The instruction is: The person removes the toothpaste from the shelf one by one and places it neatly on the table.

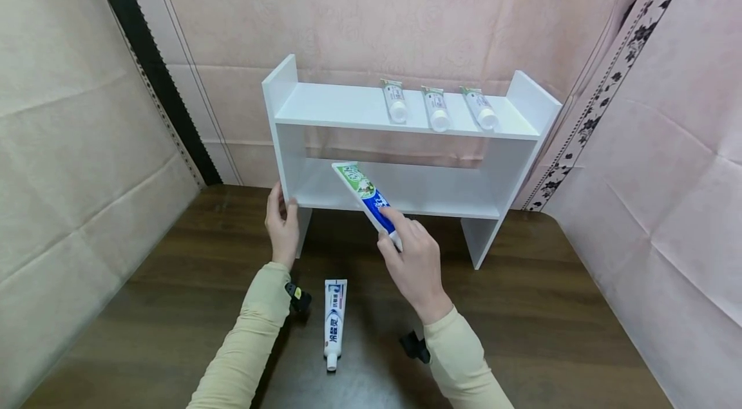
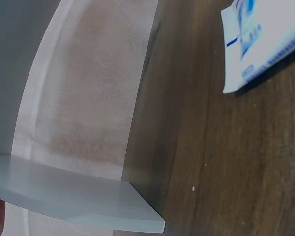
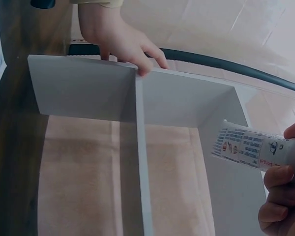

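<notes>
My right hand [image 1: 414, 261] pinches a green, blue and white toothpaste tube [image 1: 362, 187] near its cap end, tilted in front of the white shelf [image 1: 452, 196]. In the right wrist view, the printed back of that tube [image 3: 243, 147] shows between thumb and curled fingers. With my left hand [image 1: 282, 228] I grip the shelf's left side panel at the lower board; the right wrist view shows those fingers [image 3: 147, 61] bent over the panel's edge. A white and blue toothpaste tube [image 1: 334, 319] lies on the table between my forearms, its cap towards me.
Three toothpaste tubes lie on the shelf's top board, the left one [image 1: 396, 103], the middle one [image 1: 436, 109] and the right one [image 1: 480, 109], caps forward. The shelf stands on a brown wooden table [image 1: 551, 332], with pale cloth [image 1: 406, 9] behind and at both sides.
</notes>
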### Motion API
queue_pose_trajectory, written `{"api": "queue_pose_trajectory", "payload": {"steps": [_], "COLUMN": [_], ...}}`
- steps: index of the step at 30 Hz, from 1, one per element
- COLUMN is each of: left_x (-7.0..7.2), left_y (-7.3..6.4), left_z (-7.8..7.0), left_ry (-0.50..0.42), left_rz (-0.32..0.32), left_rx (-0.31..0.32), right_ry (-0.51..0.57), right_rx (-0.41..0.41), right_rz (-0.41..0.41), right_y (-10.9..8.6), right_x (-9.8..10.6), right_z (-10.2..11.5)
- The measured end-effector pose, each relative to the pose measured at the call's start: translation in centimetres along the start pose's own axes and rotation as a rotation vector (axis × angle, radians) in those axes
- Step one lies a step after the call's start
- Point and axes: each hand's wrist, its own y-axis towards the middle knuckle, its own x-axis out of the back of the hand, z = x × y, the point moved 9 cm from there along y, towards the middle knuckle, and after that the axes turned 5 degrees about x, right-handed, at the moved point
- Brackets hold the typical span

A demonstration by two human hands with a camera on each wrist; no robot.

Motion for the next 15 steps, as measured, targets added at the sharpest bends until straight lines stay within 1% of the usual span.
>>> {"api": "queue_pose_trajectory", "payload": {"steps": [3, 10, 15], "left_x": [0.0, 0.0, 0.1], "left_y": [0.0, 0.0, 0.0], "left_z": [0.1, -0.1, -0.1], "left_ry": [0.004, 0.002, 0.014], "left_rz": [0.002, 0.000, -0.011], "left_rx": [0.009, -0.017, -0.022], "right_ry": [0.001, -0.020, -0.018], "right_rx": [-0.011, -0.010, -0.027], "right_rz": [0.009, 0.018, 0.028], "right_y": [-0.5, -1.4, -2.1], "right_x": [-0.1, -0.2, 0.0], "right_z": [-0.2, -0.4, -0.7]}}
